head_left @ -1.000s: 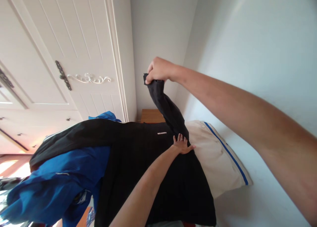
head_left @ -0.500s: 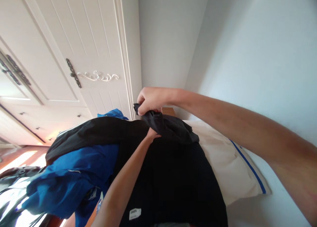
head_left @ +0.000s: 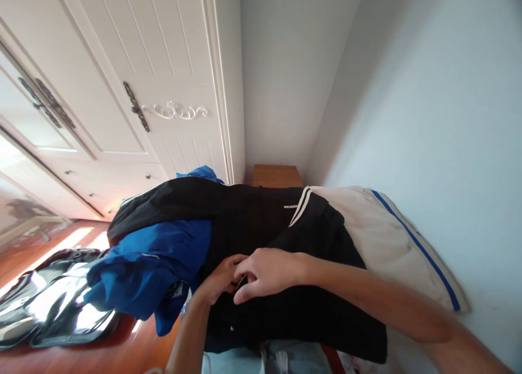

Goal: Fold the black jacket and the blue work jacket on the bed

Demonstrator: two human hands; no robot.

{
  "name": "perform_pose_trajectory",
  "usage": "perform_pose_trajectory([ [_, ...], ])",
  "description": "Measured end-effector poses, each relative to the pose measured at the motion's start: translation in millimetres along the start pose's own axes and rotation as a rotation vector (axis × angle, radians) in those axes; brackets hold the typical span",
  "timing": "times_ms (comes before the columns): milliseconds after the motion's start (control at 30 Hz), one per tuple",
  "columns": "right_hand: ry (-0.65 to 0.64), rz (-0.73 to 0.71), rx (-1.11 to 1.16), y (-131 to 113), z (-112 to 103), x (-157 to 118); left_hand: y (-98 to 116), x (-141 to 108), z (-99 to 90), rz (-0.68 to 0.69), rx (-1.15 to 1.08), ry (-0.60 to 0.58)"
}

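Note:
A black garment (head_left: pixel 293 314) with white stripes and small white lettering lies spread over the pile in the middle. My left hand (head_left: pixel 225 279) rests at its near left part, fingers curled on the dark cloth. Right beside it, my right hand (head_left: pixel 261 270) pinches a bit of the black fabric between thumb and fingers. The two hands meet at the fingertips. Bunched blue clothing (head_left: pixel 150 270) hangs to the left, partly under a black sleeve (head_left: pixel 163 205).
White wardrobe doors (head_left: pixel 101 80) rise at the left. A cream cushion or cover with a blue stripe (head_left: pixel 375 238) lies by the wall at right. A small wooden piece of furniture (head_left: pixel 277 175) stands behind. An open suitcase or bag (head_left: pixel 61 303) is on the floor at lower left.
Both hands have come down and nearer, from the far part of the cloth. The dark cloth that was bunched up now lies flatter, showing white stripes and lettering.

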State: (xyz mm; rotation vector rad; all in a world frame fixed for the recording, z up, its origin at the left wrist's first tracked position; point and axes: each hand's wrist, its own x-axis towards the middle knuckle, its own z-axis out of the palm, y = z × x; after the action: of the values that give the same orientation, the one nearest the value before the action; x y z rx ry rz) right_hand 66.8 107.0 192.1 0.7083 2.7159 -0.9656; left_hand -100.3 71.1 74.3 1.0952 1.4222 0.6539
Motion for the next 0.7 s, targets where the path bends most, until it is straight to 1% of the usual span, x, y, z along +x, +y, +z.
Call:
perform_pose_trajectory([
  [33, 0.076, 0.012, 0.054, 16, -6, -11, -7, -9, 0.5, -0.015, -0.003, -0.041],
  [67, 0.187, 0.041, 0.089, 37, -14, -22, -13, -15, 2.9, -0.019, -0.005, -0.074],
  [100, 0.311, 0.087, 0.075, 60, -23, -33, -17, -19, 6.8, -0.014, -0.009, -0.090],
  [167, 0.559, 0.259, -0.063, 114, -42, -53, -21, -22, 17.7, 0.013, -0.019, -0.062],
  [200, 0.621, 0.370, -0.130, 141, -49, -61, -21, -22, 23.7, 0.034, -0.023, -0.035],
  [233, 0.648, 0.477, -0.171, 166, -54, -67, -21, -22, 29.5, 0.048, -0.029, -0.020],
  [267, 0.619, 0.521, -0.182, 189, -57, -72, -21, -21, 34.7, 0.050, -0.040, -0.020],
  [300, 0.594, 0.533, -0.176, 209, -56, -76, -21, -20, 39.3, 0.041, -0.056, -0.030],
  [333, 0.575, 0.522, -0.175, 225, -53, -79, -21, -20, 43.1, 0.024, -0.082, -0.047],
  [400, 0.544, 0.484, -0.177, 248, -41, -82, -24, -20, 49.1, -0.030, -0.151, -0.080],
  [467, 0.511, 0.465, -0.206, 264, -23, -84, -31, -20, 54.4, -0.075, -0.227, -0.126],
  [567, 0.486, 0.435, -0.274, 280, -2, -87, -48, -19, 64.9, -0.099, -0.316, -0.220],
  [633, 0.494, 0.409, -0.303, 288, 4, -89, -62, -17, 73.9, -0.102, -0.353, -0.205],
  [700, 0.484, 0.407, -0.307, 293, 2, -89, -75, -15, 82.1, -0.122, -0.377, -0.142],
])
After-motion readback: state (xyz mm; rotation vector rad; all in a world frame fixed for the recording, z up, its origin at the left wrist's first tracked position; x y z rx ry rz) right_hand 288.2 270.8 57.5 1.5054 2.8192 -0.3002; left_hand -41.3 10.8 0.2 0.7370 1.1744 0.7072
